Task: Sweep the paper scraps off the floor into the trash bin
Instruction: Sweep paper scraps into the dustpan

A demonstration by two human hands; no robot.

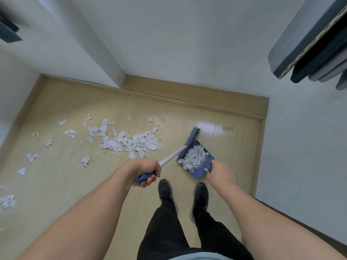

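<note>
Fingers of my left hand [148, 170] are wrapped tight around the blue grip of the broom [170, 158]. My right hand [218, 170] is closed on the handle of the dustpan [196, 174]. From my shoes, the dustpan is at twelve o'clock, and it is already piled high with paper scraps [194, 156]. The broom head [194, 133] sticks up over the far edge of the pan, right beside that pile.

More scraps are on the floor [187, 117]. The big heap [129, 140] lies at about ten o'clock from the dustpan. Little bits are spread further out at nine o'clock, and some sit way out at the left edge of the view [7, 200].

I think the pan is very full. If I tip it or swing it fast, paper could slide out onto the floor again. If I push more in, the top bits could spill over the sides. I cannot see the trash bin anywhere, so I may have to carry the pan, and light paper can blow off.
</note>
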